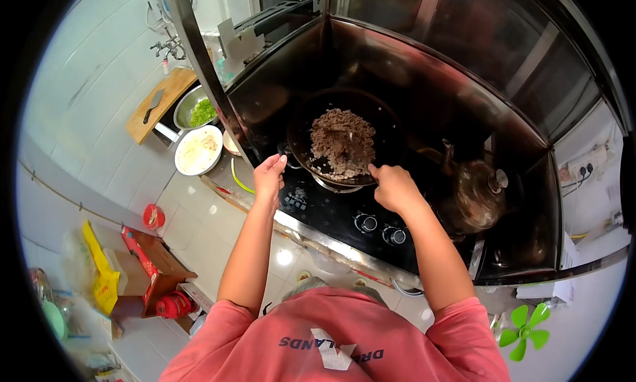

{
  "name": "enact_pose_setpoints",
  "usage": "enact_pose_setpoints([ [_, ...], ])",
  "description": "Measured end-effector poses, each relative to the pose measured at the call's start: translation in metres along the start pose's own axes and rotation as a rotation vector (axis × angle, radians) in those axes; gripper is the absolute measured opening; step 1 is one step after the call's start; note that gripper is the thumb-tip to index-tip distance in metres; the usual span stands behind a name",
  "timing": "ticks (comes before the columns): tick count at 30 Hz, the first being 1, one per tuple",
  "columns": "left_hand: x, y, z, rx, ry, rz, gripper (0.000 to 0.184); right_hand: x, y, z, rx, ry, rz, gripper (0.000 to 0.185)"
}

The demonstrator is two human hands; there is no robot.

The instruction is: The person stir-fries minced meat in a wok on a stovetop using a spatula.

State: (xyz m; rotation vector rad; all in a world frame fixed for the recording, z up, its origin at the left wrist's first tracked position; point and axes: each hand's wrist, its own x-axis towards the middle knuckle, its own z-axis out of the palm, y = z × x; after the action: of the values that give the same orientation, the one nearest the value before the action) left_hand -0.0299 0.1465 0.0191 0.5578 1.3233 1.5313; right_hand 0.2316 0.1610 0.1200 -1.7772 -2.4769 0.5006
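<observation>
A dark wok sits on the stove's left burner, with brown minced meat spread over its middle. My left hand is closed at the wok's left side, thumb and fingers pinched on its small dark handle. At the wok's near right rim, my right hand is wrapped round the end of a dark spatula. Its shaft is hard to make out against the wok, and its blade lies in the meat.
A metal kettle stands right of the wok, and two knobs are at the front. To the left are a bowl of chopped greens, a white bowl and a knife on a wooden board. Metal panels surround the stove.
</observation>
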Motion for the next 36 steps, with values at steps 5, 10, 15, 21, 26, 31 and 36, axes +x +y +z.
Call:
enact_pose_setpoints([
  [5,-0.003,-0.004,0.005,0.13,0.159,0.101,0.032,-0.042,0.009,-0.047,-0.086,-0.077,-0.051,0.041],
  [10,-0.025,-0.008,0.021,0.217,0.305,0.486,0.02,-0.042,0.007,-0.047,-0.075,-0.141,-0.027,0.038],
  [15,-0.069,0.0,0.041,0.076,0.005,0.449,0.008,-0.019,0.002,-0.035,0.089,-0.051,0.122,0.05],
  [21,-0.102,-0.002,0.049,0.046,-0.168,0.433,0.008,0.018,0.011,-0.031,0.268,0.03,0.158,0.051],
  [26,-0.088,0.002,0.037,0.183,-0.045,0.481,0.011,0.039,0.002,-0.01,0.243,-0.068,-0.027,0.056],
  [31,-0.014,-0.007,-0.004,0.58,0.231,0.426,0.029,0.004,0.011,-0.035,0.217,-0.181,-0.029,0.054],
  [36,0.008,0.004,-0.009,0.184,-0.089,-0.027,0.02,-0.016,0.018,-0.045,0.264,-0.171,0.089,0.056],
])
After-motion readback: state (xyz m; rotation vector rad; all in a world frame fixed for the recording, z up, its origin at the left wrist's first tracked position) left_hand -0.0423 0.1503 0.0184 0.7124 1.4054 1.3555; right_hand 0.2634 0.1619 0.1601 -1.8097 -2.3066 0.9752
